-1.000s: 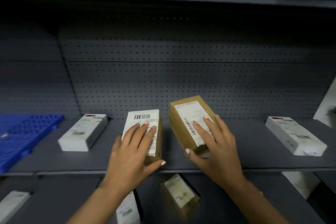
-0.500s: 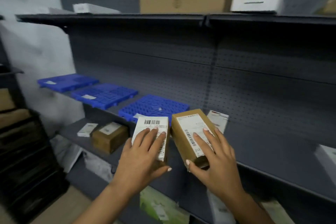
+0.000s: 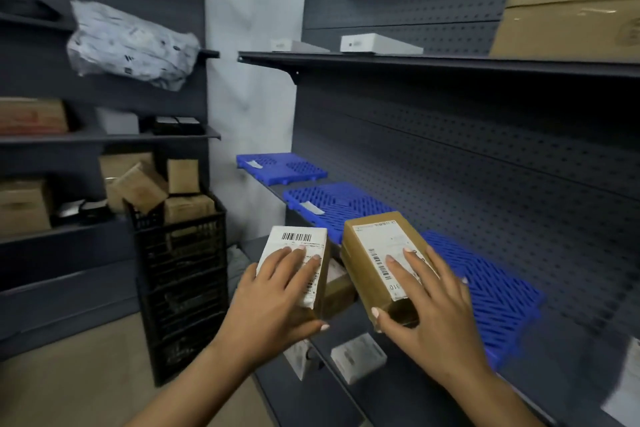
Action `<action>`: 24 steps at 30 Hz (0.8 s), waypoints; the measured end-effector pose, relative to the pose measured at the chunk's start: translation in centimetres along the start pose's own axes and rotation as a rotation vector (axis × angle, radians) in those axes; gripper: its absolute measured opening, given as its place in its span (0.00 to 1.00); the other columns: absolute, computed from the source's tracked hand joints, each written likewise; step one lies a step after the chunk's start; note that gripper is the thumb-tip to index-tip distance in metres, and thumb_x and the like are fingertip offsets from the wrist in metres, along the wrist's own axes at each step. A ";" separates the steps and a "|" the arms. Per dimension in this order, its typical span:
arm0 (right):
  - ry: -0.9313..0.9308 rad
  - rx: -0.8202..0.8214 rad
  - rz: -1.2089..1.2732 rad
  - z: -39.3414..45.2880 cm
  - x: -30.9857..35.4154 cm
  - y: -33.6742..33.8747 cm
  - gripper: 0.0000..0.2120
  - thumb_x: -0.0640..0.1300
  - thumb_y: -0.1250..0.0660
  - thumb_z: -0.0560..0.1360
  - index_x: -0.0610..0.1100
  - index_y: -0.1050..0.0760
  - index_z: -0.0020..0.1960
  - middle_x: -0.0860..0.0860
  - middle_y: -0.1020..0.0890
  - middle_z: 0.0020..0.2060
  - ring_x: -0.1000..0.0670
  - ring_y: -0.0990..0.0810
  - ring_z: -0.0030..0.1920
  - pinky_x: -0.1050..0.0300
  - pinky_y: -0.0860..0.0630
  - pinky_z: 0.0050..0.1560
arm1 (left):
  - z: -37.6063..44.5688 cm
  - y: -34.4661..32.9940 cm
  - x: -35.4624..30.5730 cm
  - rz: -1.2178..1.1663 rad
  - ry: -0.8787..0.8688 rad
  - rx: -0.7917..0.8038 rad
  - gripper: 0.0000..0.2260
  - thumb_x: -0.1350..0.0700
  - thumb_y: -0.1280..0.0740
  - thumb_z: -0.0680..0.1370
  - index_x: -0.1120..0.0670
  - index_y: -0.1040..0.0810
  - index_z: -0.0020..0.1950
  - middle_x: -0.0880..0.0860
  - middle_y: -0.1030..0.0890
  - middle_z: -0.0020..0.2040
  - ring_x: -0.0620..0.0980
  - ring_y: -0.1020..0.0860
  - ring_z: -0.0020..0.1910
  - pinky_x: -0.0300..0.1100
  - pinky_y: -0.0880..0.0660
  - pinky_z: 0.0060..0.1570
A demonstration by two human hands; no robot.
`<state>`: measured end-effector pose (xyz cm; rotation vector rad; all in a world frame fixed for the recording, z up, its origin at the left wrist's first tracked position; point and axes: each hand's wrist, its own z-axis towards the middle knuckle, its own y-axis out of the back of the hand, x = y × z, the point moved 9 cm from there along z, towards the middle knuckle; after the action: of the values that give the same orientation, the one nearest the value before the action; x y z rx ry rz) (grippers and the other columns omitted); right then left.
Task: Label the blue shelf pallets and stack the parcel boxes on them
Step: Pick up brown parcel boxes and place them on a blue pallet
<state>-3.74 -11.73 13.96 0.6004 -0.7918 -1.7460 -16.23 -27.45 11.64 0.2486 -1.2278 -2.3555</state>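
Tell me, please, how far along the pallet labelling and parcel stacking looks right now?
Labels show on the far pallet and middle pallet; I cannot see one on the near pallet. The left hand grips one parcel and the right hand another parcel. No pallet holds a box, so stacking is all left.

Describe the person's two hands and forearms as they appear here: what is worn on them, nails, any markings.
Both forearms are bare, with no sleeves in view. The left hand and the right hand wear no gloves, and no rings, watch or bracelets show. The fingernails are neatly shaped and carry a pale, light polish, plainest on both thumbs. No tattoos or other markings can be seen.
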 end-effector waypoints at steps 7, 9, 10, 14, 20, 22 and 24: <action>0.014 -0.006 0.110 9.6 0.1 -8.7 0.33 0.68 0.42 0.67 0.56 0.35 0.69 0.52 0.27 0.67 0.47 0.39 0.71 0.37 0.29 0.58 | 6.2 -4.2 7.7 0.034 0.048 0.020 0.39 0.29 0.37 0.68 0.51 0.33 0.71 0.53 0.28 0.68 0.56 0.30 0.66 0.55 0.23 0.52; 0.049 0.008 0.126 12.1 1.1 -11.4 0.33 0.68 0.43 0.67 0.56 0.36 0.69 0.52 0.28 0.68 0.46 0.39 0.71 0.38 0.29 0.58 | 7.1 -4.7 9.9 0.038 0.067 0.007 0.38 0.29 0.39 0.70 0.51 0.34 0.72 0.53 0.29 0.69 0.56 0.30 0.67 0.55 0.24 0.54; 0.063 0.013 0.137 13.2 1.7 -12.6 0.33 0.68 0.42 0.67 0.56 0.36 0.69 0.52 0.28 0.68 0.46 0.39 0.71 0.37 0.29 0.58 | 7.4 -5.0 11.0 0.045 0.080 0.000 0.37 0.29 0.40 0.71 0.51 0.34 0.73 0.53 0.29 0.70 0.55 0.30 0.68 0.54 0.25 0.56; 0.098 0.024 0.215 16.9 3.9 -17.0 0.32 0.66 0.41 0.68 0.56 0.34 0.69 0.52 0.28 0.68 0.44 0.37 0.72 0.36 0.29 0.59 | 8.3 -6.6 15.8 0.067 0.133 0.014 0.38 0.28 0.40 0.71 0.52 0.33 0.73 0.54 0.29 0.70 0.55 0.31 0.68 0.53 0.26 0.58; 0.127 0.032 0.246 22.7 7.5 -23.4 0.32 0.66 0.41 0.68 0.56 0.35 0.69 0.52 0.29 0.69 0.44 0.37 0.72 0.36 0.30 0.60 | 10.0 -9.1 24.0 0.090 0.154 0.017 0.38 0.28 0.39 0.71 0.52 0.33 0.73 0.54 0.29 0.70 0.55 0.31 0.68 0.52 0.28 0.61; 0.119 0.023 0.250 24.8 8.7 -25.5 0.32 0.66 0.41 0.68 0.56 0.35 0.70 0.52 0.29 0.69 0.45 0.37 0.72 0.36 0.31 0.60 | 10.8 -10.3 27.4 0.085 0.157 0.021 0.38 0.28 0.39 0.71 0.51 0.34 0.73 0.54 0.29 0.70 0.55 0.31 0.68 0.52 0.28 0.61; 0.104 0.019 0.236 27.0 10.0 -27.7 0.32 0.66 0.41 0.68 0.55 0.35 0.69 0.51 0.28 0.68 0.44 0.37 0.72 0.36 0.31 0.60 | 11.9 -11.6 31.0 0.074 0.142 0.012 0.39 0.28 0.38 0.70 0.51 0.34 0.73 0.54 0.29 0.70 0.55 0.31 0.68 0.53 0.27 0.61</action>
<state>-43.48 -9.77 10.37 0.5808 -0.7751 -1.4816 -51.39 -28.15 10.89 0.3623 -1.1640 -2.2270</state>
